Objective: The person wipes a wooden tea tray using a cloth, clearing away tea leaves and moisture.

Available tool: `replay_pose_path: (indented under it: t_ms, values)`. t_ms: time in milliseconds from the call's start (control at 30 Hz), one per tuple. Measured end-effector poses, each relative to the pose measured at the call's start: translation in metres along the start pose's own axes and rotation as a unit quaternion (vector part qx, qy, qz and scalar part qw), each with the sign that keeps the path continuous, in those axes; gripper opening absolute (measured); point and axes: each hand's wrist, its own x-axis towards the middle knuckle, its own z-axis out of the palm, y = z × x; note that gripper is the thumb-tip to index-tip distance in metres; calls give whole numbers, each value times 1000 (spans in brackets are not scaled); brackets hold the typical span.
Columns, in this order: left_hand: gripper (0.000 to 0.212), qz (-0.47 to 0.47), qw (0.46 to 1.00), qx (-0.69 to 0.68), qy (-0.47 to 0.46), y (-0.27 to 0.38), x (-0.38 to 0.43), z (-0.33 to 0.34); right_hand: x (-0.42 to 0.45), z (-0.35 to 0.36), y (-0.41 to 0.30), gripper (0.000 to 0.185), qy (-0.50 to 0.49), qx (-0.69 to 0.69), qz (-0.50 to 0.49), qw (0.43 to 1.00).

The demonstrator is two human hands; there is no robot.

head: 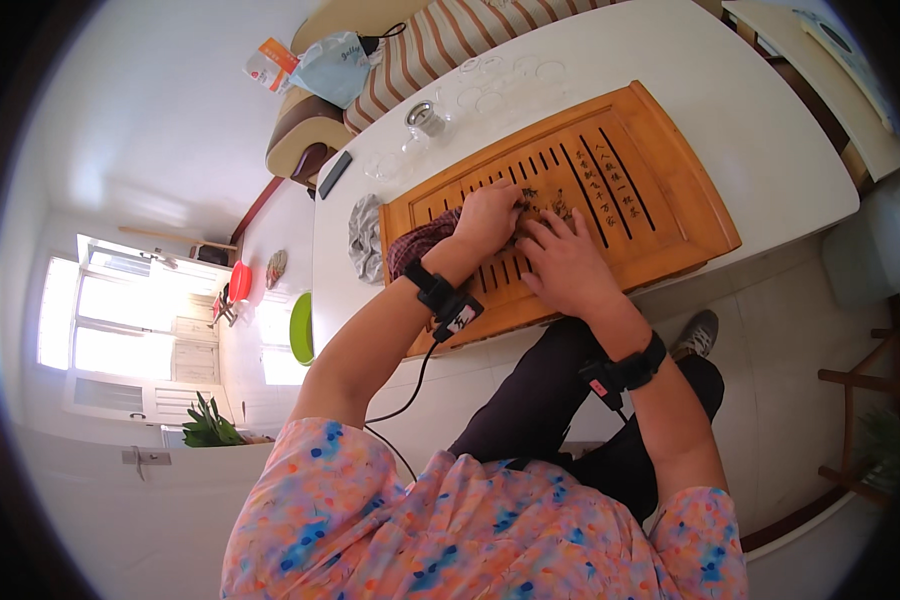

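A wooden tea tray with dark slots and painted characters lies across the white table before me. My left hand bends down over its middle, fingertips hidden or close to small dark bits. Those look like loose tea leaves, though some may be carved marks. Just to the right, my right hand rests palm down on the tray, fingers spread and nothing seen in it. A dark red checked cloth lies bunched on the tray's left side, partly covered by my left wrist.
A grey cloth sits on the white table, left of the tray. Beyond the tray stand a glass pot with a metal strainer and several clear glass cups. A dark flat object lies near the table's left edge.
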Motion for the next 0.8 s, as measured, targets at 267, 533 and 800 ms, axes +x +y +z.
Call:
replay_pose_path:
  t_ms: [267, 533, 800]
  values:
    - [11, -76, 995, 54, 19, -23, 64, 3, -2, 8, 1, 35, 60, 14, -30, 998]
    - [11, -49, 998, 32, 2, -4, 28, 1, 0, 5, 4, 37, 26, 14, -18, 999]
    - [12, 8, 1000, 4, 12, -2, 18, 5, -3, 5, 0, 37, 23, 13, -12, 1000]
